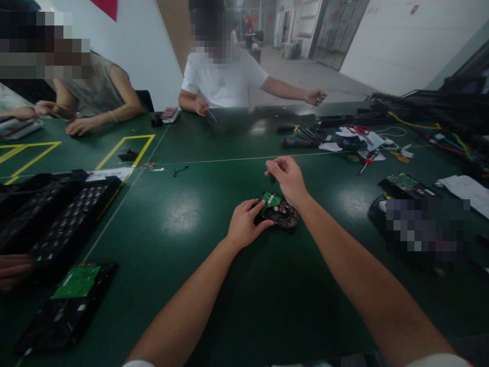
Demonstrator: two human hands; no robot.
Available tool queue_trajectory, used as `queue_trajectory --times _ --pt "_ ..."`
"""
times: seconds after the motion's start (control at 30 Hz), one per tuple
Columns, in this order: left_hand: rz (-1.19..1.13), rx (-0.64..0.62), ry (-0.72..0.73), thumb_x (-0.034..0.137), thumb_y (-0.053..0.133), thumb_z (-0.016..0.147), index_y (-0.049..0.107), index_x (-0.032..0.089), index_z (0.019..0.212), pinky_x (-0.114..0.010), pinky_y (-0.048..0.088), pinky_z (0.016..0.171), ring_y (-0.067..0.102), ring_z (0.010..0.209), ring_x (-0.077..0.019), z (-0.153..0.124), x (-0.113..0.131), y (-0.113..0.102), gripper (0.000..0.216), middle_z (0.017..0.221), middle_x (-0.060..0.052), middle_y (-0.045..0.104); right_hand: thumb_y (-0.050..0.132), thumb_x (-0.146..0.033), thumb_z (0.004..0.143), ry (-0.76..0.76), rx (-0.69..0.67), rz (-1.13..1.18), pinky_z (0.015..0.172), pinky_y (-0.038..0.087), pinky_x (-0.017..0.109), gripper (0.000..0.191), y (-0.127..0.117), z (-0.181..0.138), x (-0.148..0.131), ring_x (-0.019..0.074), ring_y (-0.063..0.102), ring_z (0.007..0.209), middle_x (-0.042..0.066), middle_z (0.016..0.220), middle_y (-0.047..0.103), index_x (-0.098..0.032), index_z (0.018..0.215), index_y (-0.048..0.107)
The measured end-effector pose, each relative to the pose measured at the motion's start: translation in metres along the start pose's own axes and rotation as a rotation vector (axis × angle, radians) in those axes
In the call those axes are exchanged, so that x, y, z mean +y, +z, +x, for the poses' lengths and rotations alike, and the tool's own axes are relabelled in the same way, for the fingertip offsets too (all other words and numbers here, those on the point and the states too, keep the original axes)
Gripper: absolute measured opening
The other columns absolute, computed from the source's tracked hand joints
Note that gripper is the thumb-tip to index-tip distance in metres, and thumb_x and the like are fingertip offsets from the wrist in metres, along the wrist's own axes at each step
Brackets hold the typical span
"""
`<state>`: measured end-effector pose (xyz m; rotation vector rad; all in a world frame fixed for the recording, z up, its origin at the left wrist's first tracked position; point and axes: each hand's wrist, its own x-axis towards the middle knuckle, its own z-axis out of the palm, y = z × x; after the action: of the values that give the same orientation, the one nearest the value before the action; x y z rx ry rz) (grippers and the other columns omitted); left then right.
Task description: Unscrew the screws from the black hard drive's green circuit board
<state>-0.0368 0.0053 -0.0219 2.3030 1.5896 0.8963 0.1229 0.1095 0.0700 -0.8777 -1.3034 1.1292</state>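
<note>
A black hard drive [281, 214] with a small green circuit board [271, 200] on top lies on the dark green table [183, 214] in front of me. My left hand [246, 224] is closed on the drive's left edge and steadies it. My right hand [287, 178] hovers just above the drive, fingers pinched round a short dark tool [272, 178] that points down at the board.
Black trays [57, 214] and another drive with a green board [72, 295] lie at left. More drives [405, 184], papers, red-handled scissors [358, 129] and cables sit at right. Across the table, a person in white [225, 76] and other people work. Someone's hand [13, 270] rests at the left edge.
</note>
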Motion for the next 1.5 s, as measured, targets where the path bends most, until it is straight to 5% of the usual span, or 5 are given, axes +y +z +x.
queue_trajectory --times 0.37,0.7,1.07,1.37,1.5 --pt "-0.010 0.004 0.004 0.066 0.073 0.092 0.063 0.026 0.148 -0.059 0.050 0.112 0.060 0.135 -0.0372 0.000 -0.001 0.000 0.070 0.144 -0.015 0.065 0.066 -0.061 0.096 -0.056 -0.085 0.026 0.082 0.054 0.035 0.036 -0.009 0.000 0.000 0.0182 0.070 0.084 0.002 0.089 0.074 -0.027 0.090 0.076" --pt "-0.005 0.005 0.005 0.067 0.073 0.091 0.063 0.027 0.148 -0.060 0.051 0.111 0.061 0.134 -0.0375 0.000 -0.001 0.001 0.070 0.144 -0.016 0.065 0.085 -0.058 0.081 -0.052 0.055 -0.020 0.072 0.051 0.031 0.040 -0.009 0.002 0.002 0.0148 0.064 0.074 -0.002 0.081 0.070 -0.026 0.090 0.063" --pt "0.001 0.005 0.004 0.067 0.072 0.092 0.063 0.024 0.148 -0.058 0.051 0.112 0.061 0.134 -0.0372 0.000 0.000 0.000 0.071 0.145 -0.017 0.065 0.060 -0.059 0.097 -0.058 -0.023 0.020 0.076 0.053 0.033 0.037 -0.016 0.003 0.004 0.0185 0.068 0.082 0.002 0.084 0.072 -0.027 0.087 0.076" --pt "0.006 0.007 0.014 0.065 0.074 0.092 0.062 0.026 0.149 -0.059 0.052 0.110 0.061 0.134 -0.0373 -0.001 -0.002 0.002 0.070 0.144 -0.016 0.065 0.079 -0.059 0.084 -0.002 0.089 0.059 0.076 0.052 0.028 0.038 -0.012 0.003 0.006 0.0138 0.064 0.076 -0.002 0.080 0.069 -0.026 0.090 0.063" --pt "0.003 0.017 0.024 0.064 0.075 0.091 0.062 0.026 0.149 -0.059 0.052 0.110 0.062 0.133 -0.0372 -0.001 -0.003 0.003 0.070 0.144 -0.016 0.065 0.075 -0.060 0.087 0.030 0.025 0.132 0.078 0.054 0.029 0.036 -0.012 0.003 0.006 0.0148 0.067 0.080 -0.001 0.082 0.070 -0.026 0.087 0.064"
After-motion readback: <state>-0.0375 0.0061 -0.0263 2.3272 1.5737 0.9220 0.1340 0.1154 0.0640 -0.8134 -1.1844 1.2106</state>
